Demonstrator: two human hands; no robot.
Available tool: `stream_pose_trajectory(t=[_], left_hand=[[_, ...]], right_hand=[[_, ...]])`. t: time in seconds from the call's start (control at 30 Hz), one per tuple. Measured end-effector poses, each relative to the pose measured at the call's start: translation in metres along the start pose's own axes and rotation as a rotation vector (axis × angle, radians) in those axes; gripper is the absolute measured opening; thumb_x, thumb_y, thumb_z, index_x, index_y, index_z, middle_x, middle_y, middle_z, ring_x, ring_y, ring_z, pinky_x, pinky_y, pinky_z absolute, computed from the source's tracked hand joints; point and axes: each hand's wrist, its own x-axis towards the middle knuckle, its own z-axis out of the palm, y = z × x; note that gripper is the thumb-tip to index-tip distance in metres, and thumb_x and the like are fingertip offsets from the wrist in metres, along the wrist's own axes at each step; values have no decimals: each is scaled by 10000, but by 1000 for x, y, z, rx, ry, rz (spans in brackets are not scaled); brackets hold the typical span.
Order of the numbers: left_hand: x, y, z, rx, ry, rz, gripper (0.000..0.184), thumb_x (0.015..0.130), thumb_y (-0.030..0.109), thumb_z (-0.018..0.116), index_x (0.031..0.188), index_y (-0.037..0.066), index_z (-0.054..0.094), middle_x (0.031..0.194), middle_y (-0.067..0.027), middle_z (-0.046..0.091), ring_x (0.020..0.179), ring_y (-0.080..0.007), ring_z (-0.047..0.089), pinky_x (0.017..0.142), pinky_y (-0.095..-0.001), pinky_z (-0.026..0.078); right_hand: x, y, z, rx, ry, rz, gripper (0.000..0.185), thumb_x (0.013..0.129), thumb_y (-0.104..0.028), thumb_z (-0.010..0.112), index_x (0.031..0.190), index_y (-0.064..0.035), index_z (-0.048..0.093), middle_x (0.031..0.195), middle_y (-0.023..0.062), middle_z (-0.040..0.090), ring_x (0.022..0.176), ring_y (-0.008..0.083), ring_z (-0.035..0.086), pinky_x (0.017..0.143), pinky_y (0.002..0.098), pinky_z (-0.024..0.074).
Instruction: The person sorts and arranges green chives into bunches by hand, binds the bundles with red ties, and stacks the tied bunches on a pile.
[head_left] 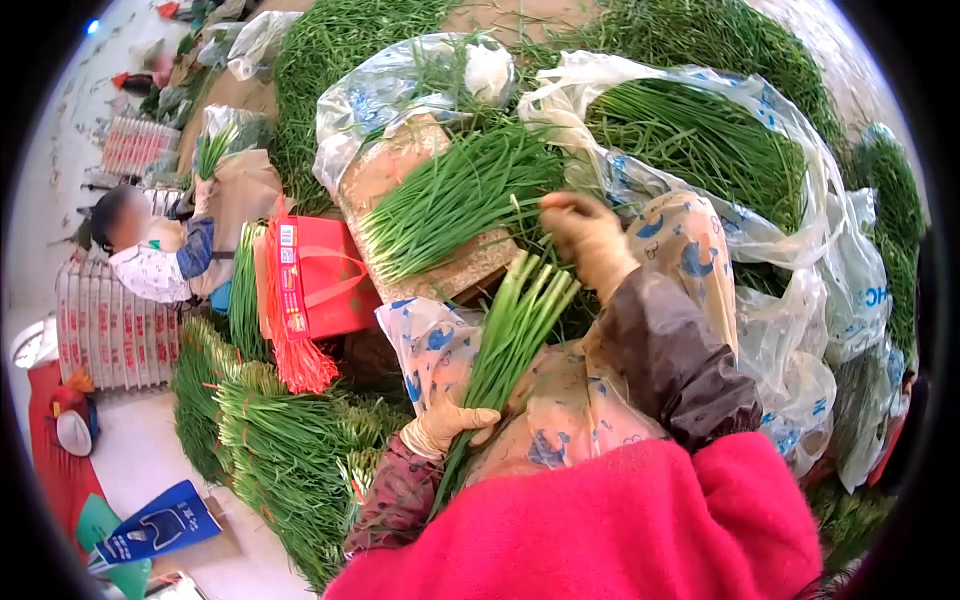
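Observation:
My left hand (447,428), in a pale glove, is closed round the lower part of a bunch of green stalks (505,335), whose pale cut ends point up and away from me. My right hand (580,232), also gloved, is above the bunch's cut ends, its fingers curled and blurred; one thin pale stalk end shows at its fingertips. Just beyond the hands, a pile of loose green stalks (460,195) lies on a speckled board (395,165), white ends to the left.
A red box (318,278) with red ties (300,365) stands left of the board. Tied bundles (290,430) are heaped at lower left. An open plastic bag (820,215) of greens lies right. Another person (160,245) sits at far left, holding stalks.

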Motion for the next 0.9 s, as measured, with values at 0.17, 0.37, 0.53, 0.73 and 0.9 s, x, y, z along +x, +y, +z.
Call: stream_pose_trajectory(t=[0.17, 0.37, 0.53, 0.73, 0.9], left_hand=[[-5, 0, -9, -140, 35, 154, 516, 841, 126, 668, 1301, -10, 477, 978, -124, 629, 471, -114, 466, 436, -247, 356], [31, 12, -8, 50, 262, 297, 546, 843, 63, 644, 1352, 35, 449, 1098, -99, 653, 564, -94, 539, 497, -213, 415], [79, 11, 7, 959, 646, 485, 921, 775, 28, 611, 1523, 198, 101, 1117, -271, 590, 869, -439, 620, 721, -433, 499], [101, 11, 17, 1042, 768, 559, 959, 769, -40, 553, 1529, 188, 15, 1211, -272, 559, 835, -451, 617, 703, -440, 506], [107, 0, -7, 1347, 614, 228, 884, 806, 80, 570, 1522, 72, 51, 970, -185, 665, 728, -325, 647, 625, -402, 498]], right_hand=[[11, 12, -48, -768, 61, -292, 536, 728, -203, 774, 1213, -76, 584, 1071, 100, 583, 869, 231, 592, 760, 345, 501], [-27, 4, 12, -621, -536, -40, 969, 722, -244, 811, 1478, -82, 226, 1421, 167, 400, 1326, 340, 371, 1090, 442, 321], [-41, 34, 62, -73, -280, 132, 822, 734, -202, 809, 1411, -72, 361, 1184, 94, 595, 1068, 195, 559, 925, 344, 455], [12, -21, 91, -49, -12, -186, 446, 823, -108, 695, 1246, -90, 552, 927, 45, 620, 703, 166, 581, 642, 303, 475], [58, -118, 138, -452, -91, -530, 471, 851, -104, 663, 1297, -72, 515, 946, 104, 656, 717, 189, 642, 600, 340, 503]])
